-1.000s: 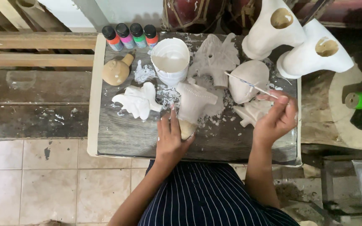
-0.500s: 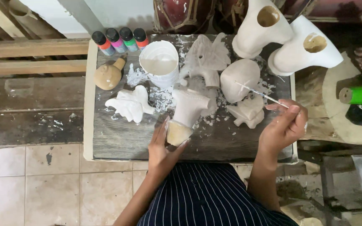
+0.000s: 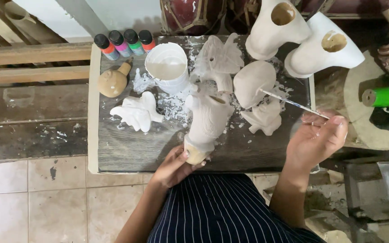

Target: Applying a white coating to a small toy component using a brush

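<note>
White figurines crowd the paint-spattered tabletop [image 3: 127,155]: a winged figurine [image 3: 138,112] lies to the left, a paint cup [image 3: 167,67] and four paint bottles [image 3: 124,42] stand behind. The left hand [image 3: 174,166] grips the tan base of a tall white clay figure [image 3: 208,121], its long axis tilted away, opening upward. The right hand [image 3: 316,139] pinches a thin brush [image 3: 293,103] pointing left toward a rounded figurine [image 3: 253,83].
</note>
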